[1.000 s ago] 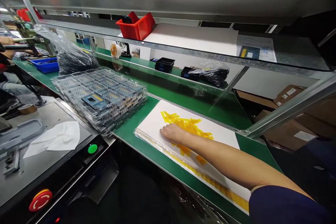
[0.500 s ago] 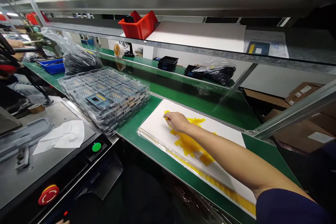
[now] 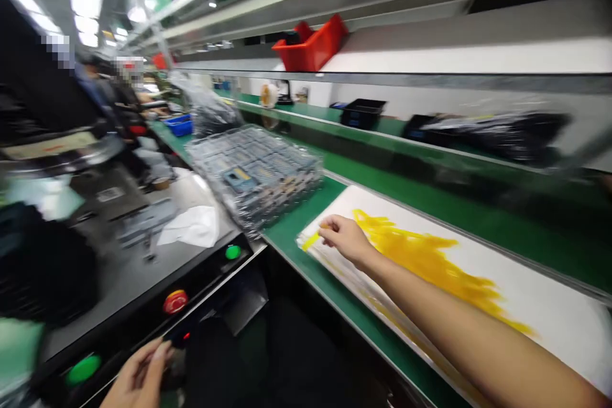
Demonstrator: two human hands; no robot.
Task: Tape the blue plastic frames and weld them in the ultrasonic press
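My right hand (image 3: 345, 239) is closed in a pinch on a yellow strip (image 3: 311, 241), whose free end points down to the left. It is over the near left corner of a stack of white sheets (image 3: 549, 261). A blurred heap of yellow strips (image 3: 430, 258) lies on the sheets, to the right of the hand. At the lower left, my left hand (image 3: 138, 376) is near the front edge of the machine, thumb and fingers closed together. What it holds, if anything, cannot be made out.
Clear plastic trays (image 3: 253, 172) stand stacked on the green bench (image 3: 287, 220). The machine has a red stop button (image 3: 175, 301) and green buttons (image 3: 233, 252); a white cloth (image 3: 194, 227) lies on its top. A red bin (image 3: 310, 44) sits on the shelf above.
The view has swung left. My right hand has moved from the heap to the sheets' near left corner, with a yellow strip now showing in its fingers. My left hand has come further into view.
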